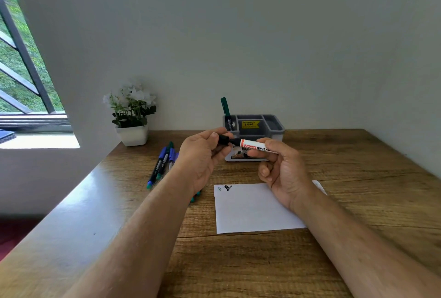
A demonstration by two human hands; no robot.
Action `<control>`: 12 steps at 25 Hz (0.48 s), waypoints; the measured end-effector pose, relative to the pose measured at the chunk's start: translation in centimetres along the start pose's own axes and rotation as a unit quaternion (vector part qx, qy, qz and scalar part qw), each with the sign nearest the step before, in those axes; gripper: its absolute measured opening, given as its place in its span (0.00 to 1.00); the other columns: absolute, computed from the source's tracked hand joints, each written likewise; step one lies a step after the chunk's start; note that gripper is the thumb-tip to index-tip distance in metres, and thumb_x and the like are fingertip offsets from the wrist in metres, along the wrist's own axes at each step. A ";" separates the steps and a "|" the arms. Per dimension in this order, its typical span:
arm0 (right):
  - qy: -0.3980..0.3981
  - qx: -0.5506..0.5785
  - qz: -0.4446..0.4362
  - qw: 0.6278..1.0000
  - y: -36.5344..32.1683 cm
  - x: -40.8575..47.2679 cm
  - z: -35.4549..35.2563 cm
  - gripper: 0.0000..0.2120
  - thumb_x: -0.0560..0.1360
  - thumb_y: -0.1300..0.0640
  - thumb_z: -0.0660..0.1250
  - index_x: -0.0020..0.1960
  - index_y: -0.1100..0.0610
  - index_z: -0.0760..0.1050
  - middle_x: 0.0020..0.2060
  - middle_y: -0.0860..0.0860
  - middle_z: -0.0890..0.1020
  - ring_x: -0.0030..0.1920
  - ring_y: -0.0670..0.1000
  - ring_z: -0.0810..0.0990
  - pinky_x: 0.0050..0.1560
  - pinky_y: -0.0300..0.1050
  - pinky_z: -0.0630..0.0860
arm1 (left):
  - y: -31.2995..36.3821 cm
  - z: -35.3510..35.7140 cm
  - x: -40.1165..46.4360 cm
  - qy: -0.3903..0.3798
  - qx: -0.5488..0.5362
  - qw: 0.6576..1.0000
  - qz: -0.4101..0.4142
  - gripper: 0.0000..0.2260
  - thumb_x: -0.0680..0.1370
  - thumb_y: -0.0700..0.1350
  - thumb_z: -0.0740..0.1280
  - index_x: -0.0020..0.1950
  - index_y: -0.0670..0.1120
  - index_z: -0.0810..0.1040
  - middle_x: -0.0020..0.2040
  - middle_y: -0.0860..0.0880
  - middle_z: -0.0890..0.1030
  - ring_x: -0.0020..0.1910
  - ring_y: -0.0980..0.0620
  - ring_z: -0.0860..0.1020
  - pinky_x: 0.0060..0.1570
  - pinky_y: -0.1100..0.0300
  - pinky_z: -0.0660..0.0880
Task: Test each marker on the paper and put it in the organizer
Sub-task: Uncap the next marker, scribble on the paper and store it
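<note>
Both hands hold a black whiteboard marker (253, 145) level above the desk. My right hand (284, 169) grips its white labelled barrel. My left hand (202, 154) pinches the black cap (224, 139) at the marker's left end. The white paper (250, 209) lies below on the wooden desk, with two small ink marks (226, 188) in its top left corner. The grey organizer (274, 126) stands behind my hands by the wall, with one green marker (225, 107) upright in its left compartment. Several blue and green markers (162, 164) lie left of my left hand.
A white pot with white flowers (132, 116) stands at the desk's back left. A yellow price sticker (249, 124) sits in the organizer's middle compartment. A window (21, 71) is at far left, and the desk's left edge (95, 173) runs diagonally.
</note>
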State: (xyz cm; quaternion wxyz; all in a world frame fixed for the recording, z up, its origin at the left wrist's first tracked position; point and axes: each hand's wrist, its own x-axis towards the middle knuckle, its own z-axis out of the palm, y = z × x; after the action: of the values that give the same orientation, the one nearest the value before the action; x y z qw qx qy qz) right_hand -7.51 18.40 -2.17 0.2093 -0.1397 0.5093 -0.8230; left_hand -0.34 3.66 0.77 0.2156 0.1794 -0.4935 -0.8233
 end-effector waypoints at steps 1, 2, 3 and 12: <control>0.001 -0.002 0.001 1.000 0.0 0.0 0.0 0.07 0.77 0.57 0.64 0.51 0.58 0.79 0.40 0.57 0.86 0.23 0.48 0.70 0.23 0.38 0.64 | -0.1 0.0 0.0 -0.004 0.008 1.000 0.000 0.12 0.83 0.37 0.57 0.59 0.38 0.80 0.52 0.41 0.85 0.53 0.46 0.83 0.47 0.58 0.81; 0.001 -0.002 0.003 1.000 0.1 0.1 0.0 0.07 0.77 0.57 0.64 0.51 0.57 0.79 0.41 0.58 0.87 0.23 0.48 0.70 0.23 0.37 0.65 | -0.1 0.0 0.0 -0.006 0.016 1.000 0.002 0.12 0.83 0.37 0.58 0.59 0.39 0.80 0.52 0.41 0.85 0.53 0.46 0.83 0.49 0.57 0.81; -0.001 -0.001 0.004 1.000 0.1 0.1 0.0 0.07 0.77 0.57 0.65 0.52 0.57 0.80 0.42 0.58 0.87 0.23 0.48 0.71 0.23 0.37 0.66 | -0.2 0.0 0.1 -0.006 0.020 1.000 0.004 0.11 0.82 0.38 0.59 0.59 0.40 0.80 0.52 0.41 0.85 0.54 0.46 0.83 0.50 0.57 0.81; -0.017 -0.082 -0.022 0.996 0.7 -0.1 0.2 0.09 0.74 0.62 0.71 0.54 0.55 0.82 0.46 0.57 0.87 0.25 0.49 0.71 0.24 0.37 0.69 | -0.6 -0.8 0.7 0.050 0.043 0.996 0.059 0.05 0.79 0.40 0.67 0.54 0.43 0.78 0.49 0.42 0.85 0.49 0.47 0.85 0.47 0.56 0.81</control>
State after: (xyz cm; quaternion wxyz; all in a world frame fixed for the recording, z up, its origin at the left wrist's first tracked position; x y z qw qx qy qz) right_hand -7.24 18.05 -2.71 0.1883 -0.1817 0.5682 -0.7802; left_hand -0.59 2.91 -0.16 0.2805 0.2004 -0.5267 -0.7770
